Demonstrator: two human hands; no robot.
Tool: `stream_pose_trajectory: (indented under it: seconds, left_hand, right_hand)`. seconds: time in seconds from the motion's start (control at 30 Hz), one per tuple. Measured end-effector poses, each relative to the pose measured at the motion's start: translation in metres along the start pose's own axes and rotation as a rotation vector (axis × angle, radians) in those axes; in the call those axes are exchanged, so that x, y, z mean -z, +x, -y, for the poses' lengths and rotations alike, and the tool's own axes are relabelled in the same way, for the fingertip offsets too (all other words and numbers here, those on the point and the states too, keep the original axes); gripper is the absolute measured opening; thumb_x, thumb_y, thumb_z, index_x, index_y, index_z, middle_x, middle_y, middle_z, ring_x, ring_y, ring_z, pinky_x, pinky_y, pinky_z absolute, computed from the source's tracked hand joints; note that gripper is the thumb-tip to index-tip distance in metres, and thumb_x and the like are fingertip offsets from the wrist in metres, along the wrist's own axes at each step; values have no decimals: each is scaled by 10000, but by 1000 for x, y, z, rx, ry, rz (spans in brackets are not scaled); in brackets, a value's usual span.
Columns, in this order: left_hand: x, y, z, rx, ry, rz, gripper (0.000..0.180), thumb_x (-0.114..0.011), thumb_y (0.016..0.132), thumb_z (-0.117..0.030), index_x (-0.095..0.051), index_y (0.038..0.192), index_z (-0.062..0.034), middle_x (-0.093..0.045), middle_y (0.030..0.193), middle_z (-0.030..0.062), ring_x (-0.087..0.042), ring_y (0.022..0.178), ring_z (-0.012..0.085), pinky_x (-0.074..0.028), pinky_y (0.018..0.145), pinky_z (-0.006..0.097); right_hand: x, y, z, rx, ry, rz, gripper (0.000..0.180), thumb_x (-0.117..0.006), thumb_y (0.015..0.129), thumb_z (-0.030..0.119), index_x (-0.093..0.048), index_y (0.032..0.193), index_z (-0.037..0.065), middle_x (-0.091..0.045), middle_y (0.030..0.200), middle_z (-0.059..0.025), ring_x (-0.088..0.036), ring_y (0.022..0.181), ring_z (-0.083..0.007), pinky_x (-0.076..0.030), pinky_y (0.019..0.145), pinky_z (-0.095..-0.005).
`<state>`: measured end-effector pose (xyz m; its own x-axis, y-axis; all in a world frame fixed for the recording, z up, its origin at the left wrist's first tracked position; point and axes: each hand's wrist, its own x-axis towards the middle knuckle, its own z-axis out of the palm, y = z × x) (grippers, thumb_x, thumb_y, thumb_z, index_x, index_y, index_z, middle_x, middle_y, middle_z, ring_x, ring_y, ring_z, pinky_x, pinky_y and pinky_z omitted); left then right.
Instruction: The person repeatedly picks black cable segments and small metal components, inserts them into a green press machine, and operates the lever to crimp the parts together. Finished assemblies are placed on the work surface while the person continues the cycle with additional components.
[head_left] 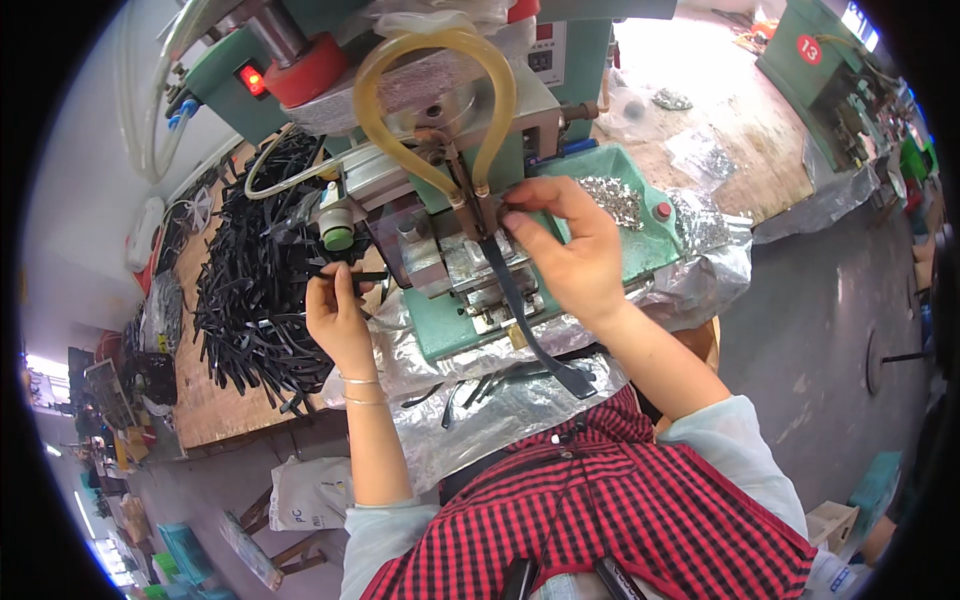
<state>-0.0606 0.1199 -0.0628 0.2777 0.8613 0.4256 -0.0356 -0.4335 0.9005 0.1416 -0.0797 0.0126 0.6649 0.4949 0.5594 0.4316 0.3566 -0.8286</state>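
My left hand point(338, 320) pinches a black eyeglass temple point(371, 277) between thumb and fingers, just left of the machine's metal fixture. A second, longer temple point(513, 300) sticks out of the machine's clamping head point(475, 215), and its broad end hangs down toward my lap. At the right side of that head my right hand point(580, 255) has its thumb and index finger drawn together. What those fingertips hold, if anything, is hidden. A yellowish hose point(505, 85) loops down to the clamping head.
A large heap of black temples point(250, 290) covers the wooden table at left. Small metal bits point(612, 200) lie in the green tray point(655, 255) at right. Several temples rest on silver sheeting point(520, 395) near my lap. A green button point(338, 238) sits by my left hand.
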Motion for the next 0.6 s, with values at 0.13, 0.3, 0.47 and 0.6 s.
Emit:
stream_pose_trajectory:
  seconds: [0.13, 0.3, 0.47, 0.6]
  left_hand:
    - [-6, -10, -24, 13, -58, -45, 213, -588, 1100, -167, -647, 993, 8, -758, 1001, 95, -723, 749, 118, -504, 630, 202]
    - [-23, -21, -126, -399, -112, -158, 230, -498, 1124, -138, -583, 1053, 63, -735, 1018, 209, -715, 740, 203, -566, 654, 268]
    - [-25, -43, -148, -923, 323, 200, 188, -744, 976, -182, -683, 1122, -81, -799, 1051, 131, -712, 760, 234, -517, 650, 307]
    - [-67, -47, -136, -1119, 338, 383, 273, -903, 789, -205, -769, 994, -85, -773, 1103, 120, -575, 617, 123, -415, 541, 270]
  right_hand:
    - [-10, -12, -7, -133, 221, -22, 274, -714, 918, -33, -637, 1181, -13, -701, 1105, -64, -679, 983, -129, -532, 892, -280]
    - [-18, -5, 24, -210, 344, 8, 388, -676, 930, -65, -549, 1294, -25, -664, 1222, -92, -657, 1050, -122, -520, 921, -272]
    - [-4, -11, 53, -137, 144, 110, 518, -621, 908, -28, -527, 1418, -27, -668, 1331, -163, -696, 1144, -280, -517, 1025, -382]
    - [49, -8, -10, -85, -419, 76, 362, -608, 904, -6, -678, 1256, 40, -749, 1158, -162, -724, 1097, -309, -545, 977, -392]
